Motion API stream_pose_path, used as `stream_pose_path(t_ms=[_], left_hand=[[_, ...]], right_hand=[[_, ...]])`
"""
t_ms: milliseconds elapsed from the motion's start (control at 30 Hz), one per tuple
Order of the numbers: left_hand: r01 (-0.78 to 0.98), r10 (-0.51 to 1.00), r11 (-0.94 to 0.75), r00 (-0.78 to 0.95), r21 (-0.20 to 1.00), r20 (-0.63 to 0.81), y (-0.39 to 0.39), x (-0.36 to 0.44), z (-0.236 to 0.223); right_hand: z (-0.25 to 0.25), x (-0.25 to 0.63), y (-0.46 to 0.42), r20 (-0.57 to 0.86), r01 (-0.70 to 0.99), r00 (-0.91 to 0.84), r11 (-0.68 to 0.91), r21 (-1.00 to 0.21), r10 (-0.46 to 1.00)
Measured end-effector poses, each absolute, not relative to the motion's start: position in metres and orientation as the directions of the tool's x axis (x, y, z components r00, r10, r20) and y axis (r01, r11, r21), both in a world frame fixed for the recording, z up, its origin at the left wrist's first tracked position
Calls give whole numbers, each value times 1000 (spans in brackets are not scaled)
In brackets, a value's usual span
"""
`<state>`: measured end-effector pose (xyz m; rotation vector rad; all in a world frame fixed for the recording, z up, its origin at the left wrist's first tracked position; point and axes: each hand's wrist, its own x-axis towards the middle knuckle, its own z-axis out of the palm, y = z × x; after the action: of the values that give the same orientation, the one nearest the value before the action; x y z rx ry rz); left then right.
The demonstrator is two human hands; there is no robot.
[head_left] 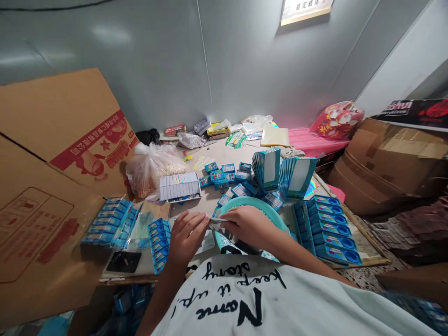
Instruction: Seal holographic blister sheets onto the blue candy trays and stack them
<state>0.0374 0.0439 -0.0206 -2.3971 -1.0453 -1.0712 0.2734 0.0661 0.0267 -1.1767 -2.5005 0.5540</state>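
Observation:
Close to my body, a thin, flat, pale piece (217,220) is seen nearly edge-on between my hands. My left hand (188,233) is closed with its fingertips on the piece's left end. My right hand (249,225) pinches the other end, above a turquoise basin (276,215) that holds small pale pieces. Just beyond the basin lie several small blue boxes (217,175). Two fanned stacks of flat blue cartons (271,170) stand behind it. To the left of my left hand is a row of blue boxes with round recesses (159,245).
A white tray of packed cards (180,187) lies left of the boxes, near a clear bag (154,163). More blue boxes stand in rows at right (334,228) and far left (108,219). Large brown cartons flank the table, one at left (70,186) and another at right (371,168).

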Motion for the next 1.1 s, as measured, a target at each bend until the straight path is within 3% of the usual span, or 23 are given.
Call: stream_pose_path(t_ms=[567, 900, 1100], left_hand=[[723, 458, -690, 478, -39, 750, 41, 36, -22], [711, 425, -696, 525, -104, 738, 36, 41, -25], [709, 447, -702, 519, -75, 729, 32, 43, -36]], right_hand=[[26, 273, 65, 107, 637, -612, 569, -520, 783], [27, 277, 65, 105, 594, -574, 501, -630, 812], [28, 278, 65, 126, 589, -499, 443, -676, 857]])
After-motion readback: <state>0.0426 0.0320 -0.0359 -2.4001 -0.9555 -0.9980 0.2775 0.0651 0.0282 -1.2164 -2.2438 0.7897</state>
